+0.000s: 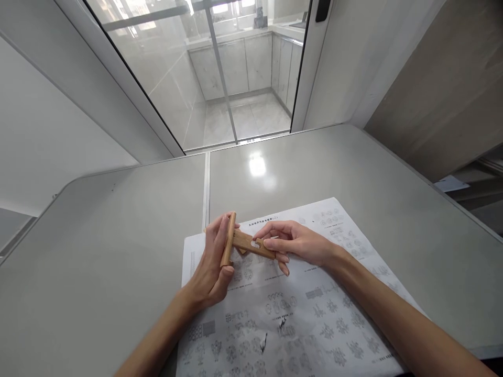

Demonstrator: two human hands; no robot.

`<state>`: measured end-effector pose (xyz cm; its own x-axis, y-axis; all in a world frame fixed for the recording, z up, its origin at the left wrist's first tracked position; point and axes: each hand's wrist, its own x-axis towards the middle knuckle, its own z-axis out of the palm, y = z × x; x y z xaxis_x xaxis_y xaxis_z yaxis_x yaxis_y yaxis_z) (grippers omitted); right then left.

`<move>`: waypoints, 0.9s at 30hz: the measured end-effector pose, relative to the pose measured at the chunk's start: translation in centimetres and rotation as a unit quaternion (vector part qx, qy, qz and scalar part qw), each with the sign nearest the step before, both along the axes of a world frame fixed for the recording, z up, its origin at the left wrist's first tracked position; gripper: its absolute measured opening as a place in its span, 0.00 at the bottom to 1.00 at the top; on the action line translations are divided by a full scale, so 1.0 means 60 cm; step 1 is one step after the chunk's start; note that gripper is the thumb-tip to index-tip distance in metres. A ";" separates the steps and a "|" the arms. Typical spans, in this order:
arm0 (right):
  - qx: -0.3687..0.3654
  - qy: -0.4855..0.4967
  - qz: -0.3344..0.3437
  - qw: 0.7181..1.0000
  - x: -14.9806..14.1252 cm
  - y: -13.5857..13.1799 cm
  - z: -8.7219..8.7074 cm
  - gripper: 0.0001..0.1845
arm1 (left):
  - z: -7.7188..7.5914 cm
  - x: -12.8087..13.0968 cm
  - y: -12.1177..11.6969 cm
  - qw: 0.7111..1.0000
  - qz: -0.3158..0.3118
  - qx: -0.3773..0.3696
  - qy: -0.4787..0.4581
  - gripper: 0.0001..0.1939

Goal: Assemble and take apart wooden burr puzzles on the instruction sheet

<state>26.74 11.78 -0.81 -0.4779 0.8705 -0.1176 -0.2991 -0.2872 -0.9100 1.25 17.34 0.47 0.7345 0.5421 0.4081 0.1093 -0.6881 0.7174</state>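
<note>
My left hand is wrapped around a rounded wooden bar, which stands nearly upright against the palm. A flat wooden puzzle piece with a notch meets this bar and slants down to the right. My right hand pinches the notched piece near its right end, thumb on top and fingers behind. A bit of another wooden piece shows below, partly hidden by the notched one. Under both hands lies a large printed sheet with many small assembly diagrams.
The sheet has two small tears near its lower middle. It rests on a grey table with a pale seam strip. Beyond the far edge stands a glass sliding door. Shelving is at the right.
</note>
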 end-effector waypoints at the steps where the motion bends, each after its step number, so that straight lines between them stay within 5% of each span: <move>1: -0.001 0.001 0.001 1.000 0.000 0.000 0.001 0.16 | 0.000 0.000 0.000 1.000 -0.003 0.003 0.000 0.39; 16: -0.004 -0.020 -0.001 1.000 -0.002 -0.002 0.007 0.17 | -0.005 -0.001 0.007 0.999 -0.047 0.026 0.001 0.37; 27: -0.002 -0.026 -0.016 1.000 -0.001 -0.003 0.003 0.18 | -0.001 0.001 0.002 0.998 -0.047 -0.032 0.011 0.39</move>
<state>26.67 11.57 -0.62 -0.4425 0.8849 -0.1452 -0.2601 -0.2816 -0.9236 1.29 17.48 0.43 0.7917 0.4953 0.3578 0.0626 -0.6483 0.7588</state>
